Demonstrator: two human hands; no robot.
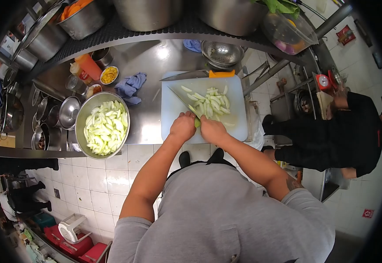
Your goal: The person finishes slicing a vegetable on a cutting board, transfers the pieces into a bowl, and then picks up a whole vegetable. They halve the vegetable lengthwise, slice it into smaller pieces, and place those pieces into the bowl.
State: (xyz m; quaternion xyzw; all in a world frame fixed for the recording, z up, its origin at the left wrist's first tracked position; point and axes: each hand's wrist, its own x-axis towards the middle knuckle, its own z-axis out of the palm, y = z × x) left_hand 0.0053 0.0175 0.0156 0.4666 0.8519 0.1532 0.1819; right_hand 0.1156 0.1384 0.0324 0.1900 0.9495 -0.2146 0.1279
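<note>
On the white cutting board (239,105), my right hand (213,130) is closed around a kitchen knife (182,101), whose blade points away and to the left. Close beside it, my left hand (183,128) has its fingers bent over a green vegetable piece (197,123), partly hidden between the two hands. Pale green vegetable slices (213,103) lie in a loose pile beyond my hands. A second knife with an orange handle (221,74) rests along the board's far edge. To the left stands a steel bowl (80,136) full of similar cut slices (105,127).
A blue cloth (131,87), a small bowl of yellow bits (109,75) and bottles (88,65) sit behind the bowl. Large pots (147,13) line the shelf overhead. A colander (221,52) stands at the back. A person in black (331,131) works at right.
</note>
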